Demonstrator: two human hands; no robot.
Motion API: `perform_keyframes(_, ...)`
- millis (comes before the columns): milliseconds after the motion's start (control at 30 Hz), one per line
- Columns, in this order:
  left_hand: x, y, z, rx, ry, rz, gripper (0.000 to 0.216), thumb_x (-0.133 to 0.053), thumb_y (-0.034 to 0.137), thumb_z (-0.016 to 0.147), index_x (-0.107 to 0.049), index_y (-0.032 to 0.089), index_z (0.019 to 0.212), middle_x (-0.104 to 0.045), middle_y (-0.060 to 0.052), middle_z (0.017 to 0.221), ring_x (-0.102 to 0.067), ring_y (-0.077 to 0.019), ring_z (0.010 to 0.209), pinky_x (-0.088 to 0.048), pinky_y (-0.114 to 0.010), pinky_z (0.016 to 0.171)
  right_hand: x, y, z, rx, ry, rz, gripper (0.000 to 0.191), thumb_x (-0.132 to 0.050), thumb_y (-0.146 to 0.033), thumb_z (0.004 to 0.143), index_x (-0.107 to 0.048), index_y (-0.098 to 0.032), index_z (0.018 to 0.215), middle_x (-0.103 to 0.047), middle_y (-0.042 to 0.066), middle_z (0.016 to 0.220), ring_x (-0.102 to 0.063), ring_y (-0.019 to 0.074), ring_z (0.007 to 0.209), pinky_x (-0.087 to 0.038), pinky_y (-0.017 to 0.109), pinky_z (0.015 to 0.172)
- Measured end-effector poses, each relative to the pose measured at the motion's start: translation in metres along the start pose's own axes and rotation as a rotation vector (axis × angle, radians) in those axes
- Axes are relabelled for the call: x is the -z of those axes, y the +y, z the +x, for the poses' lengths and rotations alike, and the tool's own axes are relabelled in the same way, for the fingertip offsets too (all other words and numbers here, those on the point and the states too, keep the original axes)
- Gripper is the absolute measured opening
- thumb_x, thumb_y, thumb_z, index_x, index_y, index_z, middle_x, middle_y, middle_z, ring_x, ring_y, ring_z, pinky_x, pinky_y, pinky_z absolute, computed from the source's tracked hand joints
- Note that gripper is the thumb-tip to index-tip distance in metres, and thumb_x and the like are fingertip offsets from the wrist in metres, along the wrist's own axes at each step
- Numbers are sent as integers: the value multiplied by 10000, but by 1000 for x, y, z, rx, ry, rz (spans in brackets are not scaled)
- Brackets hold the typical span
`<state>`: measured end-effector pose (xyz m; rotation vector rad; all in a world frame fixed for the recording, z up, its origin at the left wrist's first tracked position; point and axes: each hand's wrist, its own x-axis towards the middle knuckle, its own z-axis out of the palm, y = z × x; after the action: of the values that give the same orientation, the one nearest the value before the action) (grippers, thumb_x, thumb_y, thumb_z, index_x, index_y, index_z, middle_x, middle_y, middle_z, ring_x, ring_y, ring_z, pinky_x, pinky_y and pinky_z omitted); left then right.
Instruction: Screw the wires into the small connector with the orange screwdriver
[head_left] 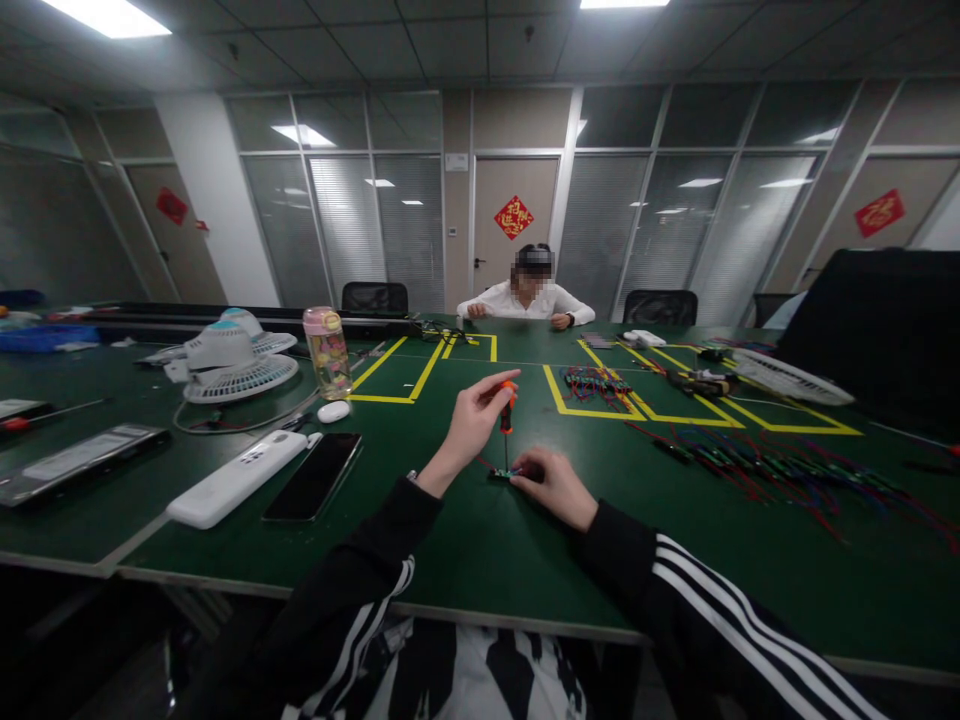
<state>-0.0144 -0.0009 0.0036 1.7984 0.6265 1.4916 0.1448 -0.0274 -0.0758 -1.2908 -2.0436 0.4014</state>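
Note:
My left hand (pixel 480 418) grips the orange and black handle of a screwdriver (pixel 507 425), which stands upright with its shaft pointing down. The tip meets a small green circuit board (pixel 501 474) with thin wires, lying on the green table (pixel 450 570). My right hand (pixel 553 484) pinches the right end of that board between thumb and fingers. The exact spot under the screwdriver tip is too small to make out.
To the left lie a black phone (pixel 315 478), a white power bank (pixel 238 478) and a pink-lidded bottle (pixel 327 352). White fans (pixel 236 365) stand behind. Boards with red and blue wires (pixel 780 465) spread to the right. A person (pixel 529 295) sits opposite.

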Motion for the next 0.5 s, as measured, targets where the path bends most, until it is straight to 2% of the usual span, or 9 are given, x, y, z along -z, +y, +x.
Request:
perform_keyframes(100,-1,0,-1,-60,93,128,270,-581,302,802,-656,202,1041,-587,-66,1024,-568,-157,917,-461,-271,814,1,-2,0,2,1,-4,111,-642,-218,729,-674,-156,815,-609,25,730,-550,134,657,-434,243,624)
perform_keyframes(167,-2,0,-1,-62,60,119,282,-524,291,840,-637,218,1088,-576,-70,1082,-559,-163,976,-453,-275,839,1,-3,0,0,3,-6,109,-643,-218,728,-678,-159,813,-610,23,732,-556,135,664,-435,244,628)
perform_keyframes(267,-3,1,-1,-14,-29,23,330,-472,279,868,-579,203,1171,-614,-70,1038,-595,-157,914,-468,-291,819,2,-4,0,-6,6,-2,111,-644,-212,725,-683,-160,814,-623,28,738,-569,141,674,-440,249,635)
perform_keyframes(400,-4,1,-1,-81,77,160,272,-584,309,799,-650,194,1036,-603,-48,930,-579,-142,828,-466,-260,767,2,-6,0,-24,2,13,123,-642,-201,720,-695,-159,824,-647,36,744,-581,146,673,-450,254,643)
perform_keyframes(500,-4,1,-1,-89,68,170,268,-531,304,835,-646,211,1058,-583,-59,1035,-572,-148,905,-455,-260,807,1,-5,0,-32,1,23,137,-640,-202,720,-704,-157,832,-658,43,750,-589,149,677,-452,255,642)
